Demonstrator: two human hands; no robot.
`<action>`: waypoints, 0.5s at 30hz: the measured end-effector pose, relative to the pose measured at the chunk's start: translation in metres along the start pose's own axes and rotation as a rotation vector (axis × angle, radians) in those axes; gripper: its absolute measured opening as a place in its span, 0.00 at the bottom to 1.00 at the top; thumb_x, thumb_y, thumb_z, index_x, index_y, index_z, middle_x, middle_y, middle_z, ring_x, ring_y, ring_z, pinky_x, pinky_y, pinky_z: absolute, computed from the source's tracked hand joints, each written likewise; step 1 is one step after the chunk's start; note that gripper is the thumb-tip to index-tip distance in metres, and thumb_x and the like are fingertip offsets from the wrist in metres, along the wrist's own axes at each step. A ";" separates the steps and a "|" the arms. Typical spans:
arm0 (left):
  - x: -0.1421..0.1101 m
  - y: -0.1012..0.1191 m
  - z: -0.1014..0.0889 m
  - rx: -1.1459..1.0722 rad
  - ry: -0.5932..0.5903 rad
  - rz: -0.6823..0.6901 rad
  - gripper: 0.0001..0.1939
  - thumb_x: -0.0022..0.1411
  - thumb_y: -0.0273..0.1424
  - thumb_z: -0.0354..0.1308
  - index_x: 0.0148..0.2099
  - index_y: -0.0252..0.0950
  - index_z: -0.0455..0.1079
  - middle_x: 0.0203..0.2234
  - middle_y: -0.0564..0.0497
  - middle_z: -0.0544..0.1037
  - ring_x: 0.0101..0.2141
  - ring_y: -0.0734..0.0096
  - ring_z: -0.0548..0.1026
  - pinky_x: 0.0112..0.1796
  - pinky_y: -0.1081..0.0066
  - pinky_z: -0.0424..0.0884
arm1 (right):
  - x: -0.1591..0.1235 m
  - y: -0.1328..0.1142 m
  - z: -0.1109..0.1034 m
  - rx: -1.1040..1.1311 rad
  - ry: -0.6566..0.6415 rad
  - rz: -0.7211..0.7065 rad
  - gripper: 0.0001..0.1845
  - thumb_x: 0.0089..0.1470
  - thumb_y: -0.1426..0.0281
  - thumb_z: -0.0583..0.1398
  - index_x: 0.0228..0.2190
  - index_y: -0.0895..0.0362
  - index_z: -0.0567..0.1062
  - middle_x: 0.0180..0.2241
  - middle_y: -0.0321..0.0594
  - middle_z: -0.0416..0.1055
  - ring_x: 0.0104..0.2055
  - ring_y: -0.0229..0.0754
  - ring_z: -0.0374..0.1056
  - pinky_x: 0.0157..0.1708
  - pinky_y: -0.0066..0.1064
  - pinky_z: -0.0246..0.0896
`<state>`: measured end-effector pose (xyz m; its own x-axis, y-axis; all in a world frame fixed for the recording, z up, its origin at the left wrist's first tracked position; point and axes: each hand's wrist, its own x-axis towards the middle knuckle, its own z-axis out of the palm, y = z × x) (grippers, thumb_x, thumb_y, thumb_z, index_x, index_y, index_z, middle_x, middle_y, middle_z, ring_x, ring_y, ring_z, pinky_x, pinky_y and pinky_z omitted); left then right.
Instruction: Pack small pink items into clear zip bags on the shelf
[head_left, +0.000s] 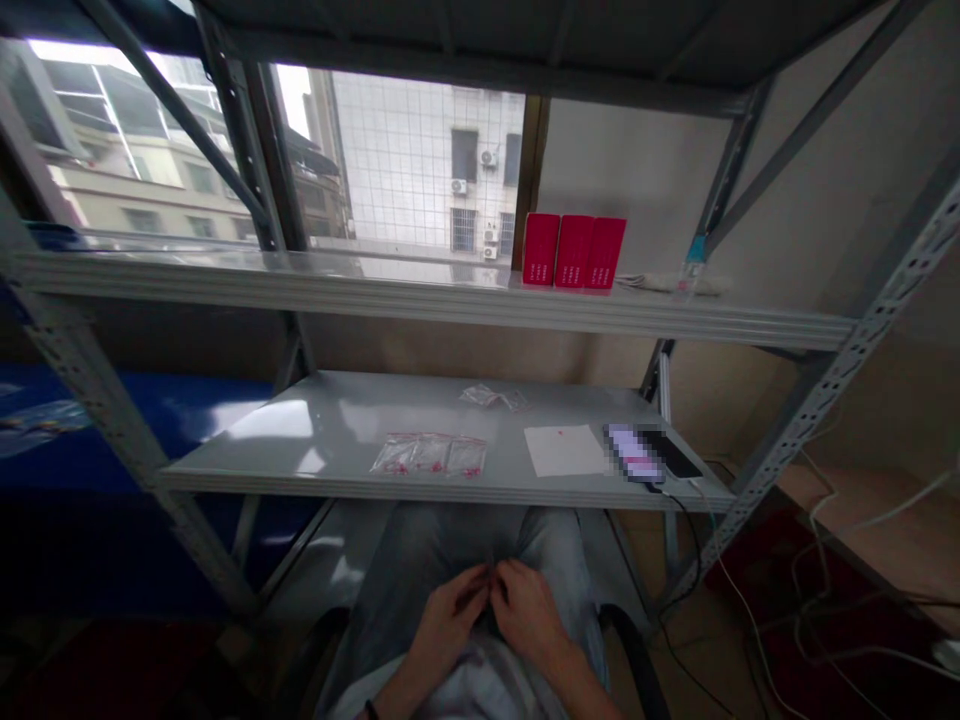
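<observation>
My left hand (pixel 448 618) and my right hand (pixel 527 610) meet in my lap, below the front edge of a grey metal shelf (pixel 352 415). The fingertips of both hands are pinched together around something too small to make out. On the shelf above them lie clear plastic bags with red bits inside (pixel 430 455), a smaller clear bag (pixel 491 397) farther back, a white sheet of paper (pixel 564 449) and a phone (pixel 649 453) on a cable.
Three red boxes (pixel 574 251) stand on the upper shelf (pixel 450 300) by the window. Slanted metal shelf posts (pixel 832 385) flank the shelf on both sides. Loose cables (pixel 817 610) trail over the floor at the right.
</observation>
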<state>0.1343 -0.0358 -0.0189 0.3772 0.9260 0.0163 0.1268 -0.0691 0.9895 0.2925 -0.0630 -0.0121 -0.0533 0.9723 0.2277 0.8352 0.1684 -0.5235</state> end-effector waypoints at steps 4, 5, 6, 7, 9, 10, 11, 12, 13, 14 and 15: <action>-0.001 0.007 0.000 -0.065 0.021 -0.028 0.22 0.56 0.44 0.62 0.48 0.35 0.79 0.42 0.43 0.84 0.44 0.55 0.81 0.48 0.62 0.75 | 0.005 0.005 -0.004 0.105 -0.001 -0.024 0.10 0.58 0.77 0.55 0.29 0.57 0.76 0.30 0.39 0.75 0.34 0.40 0.71 0.34 0.26 0.55; -0.001 0.008 0.000 -0.081 0.032 -0.037 0.22 0.56 0.44 0.62 0.47 0.35 0.79 0.39 0.43 0.85 0.42 0.56 0.81 0.46 0.63 0.75 | 0.007 0.005 -0.004 0.165 -0.007 -0.015 0.10 0.57 0.76 0.56 0.27 0.57 0.76 0.28 0.38 0.75 0.32 0.39 0.70 0.33 0.26 0.55; -0.001 0.009 0.000 -0.095 0.042 -0.046 0.22 0.55 0.44 0.63 0.46 0.34 0.79 0.37 0.44 0.85 0.39 0.57 0.81 0.44 0.63 0.75 | 0.008 0.006 -0.005 0.234 -0.019 0.001 0.10 0.57 0.76 0.57 0.25 0.57 0.76 0.26 0.37 0.74 0.30 0.38 0.69 0.32 0.25 0.55; 0.000 0.009 -0.001 -0.110 0.053 -0.056 0.21 0.55 0.44 0.63 0.45 0.34 0.79 0.35 0.44 0.85 0.38 0.57 0.81 0.43 0.64 0.75 | 0.009 0.006 -0.005 0.306 -0.034 0.019 0.11 0.56 0.75 0.58 0.24 0.58 0.76 0.25 0.36 0.74 0.29 0.37 0.68 0.30 0.25 0.54; 0.001 0.008 -0.001 -0.132 0.075 -0.067 0.21 0.54 0.44 0.64 0.43 0.34 0.79 0.33 0.45 0.84 0.36 0.58 0.80 0.40 0.65 0.75 | 0.011 0.005 -0.006 0.438 -0.067 0.047 0.11 0.55 0.74 0.59 0.23 0.58 0.77 0.23 0.35 0.73 0.27 0.36 0.67 0.28 0.24 0.54; 0.002 0.007 -0.001 -0.132 0.081 -0.067 0.20 0.53 0.44 0.64 0.42 0.33 0.79 0.32 0.46 0.84 0.35 0.59 0.80 0.39 0.65 0.74 | 0.011 0.004 -0.006 0.490 -0.078 0.053 0.11 0.55 0.74 0.59 0.23 0.59 0.78 0.22 0.34 0.73 0.26 0.36 0.67 0.28 0.24 0.54; 0.002 0.007 0.000 -0.122 0.088 -0.061 0.20 0.53 0.44 0.64 0.40 0.33 0.79 0.31 0.46 0.83 0.34 0.60 0.79 0.38 0.66 0.73 | 0.011 0.002 -0.006 0.535 -0.085 0.053 0.11 0.54 0.73 0.59 0.23 0.59 0.78 0.22 0.34 0.73 0.26 0.36 0.67 0.27 0.23 0.54; 0.002 0.007 0.000 -0.106 0.096 -0.050 0.20 0.54 0.45 0.64 0.39 0.33 0.79 0.30 0.46 0.83 0.33 0.61 0.78 0.37 0.67 0.72 | 0.010 0.001 -0.006 0.575 -0.088 0.049 0.11 0.54 0.72 0.59 0.23 0.59 0.78 0.22 0.34 0.73 0.26 0.36 0.67 0.28 0.24 0.55; 0.002 0.007 0.000 -0.087 0.101 -0.035 0.19 0.54 0.45 0.64 0.37 0.33 0.79 0.30 0.47 0.82 0.33 0.61 0.77 0.37 0.68 0.72 | 0.009 -0.001 -0.005 0.614 -0.092 0.043 0.11 0.54 0.72 0.60 0.23 0.59 0.78 0.22 0.34 0.73 0.26 0.36 0.67 0.28 0.24 0.56; 0.001 0.008 0.000 -0.068 0.101 -0.020 0.19 0.55 0.46 0.63 0.36 0.33 0.79 0.29 0.47 0.82 0.33 0.62 0.77 0.36 0.68 0.71 | 0.009 -0.001 -0.005 0.654 -0.097 0.039 0.11 0.54 0.71 0.60 0.23 0.58 0.78 0.23 0.34 0.74 0.27 0.36 0.68 0.29 0.24 0.57; 0.001 0.010 0.000 -0.053 0.100 -0.008 0.20 0.57 0.47 0.62 0.35 0.33 0.79 0.29 0.48 0.81 0.33 0.63 0.76 0.36 0.68 0.70 | 0.009 -0.002 -0.003 0.699 -0.105 0.039 0.11 0.54 0.69 0.60 0.23 0.58 0.78 0.23 0.34 0.74 0.27 0.37 0.68 0.30 0.25 0.58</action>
<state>0.1362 -0.0359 -0.0092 0.2826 0.9590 0.0198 0.0800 -0.0441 0.9958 0.2922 -0.0555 -0.0063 -0.1120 0.9844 0.1359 0.2925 0.1634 -0.9422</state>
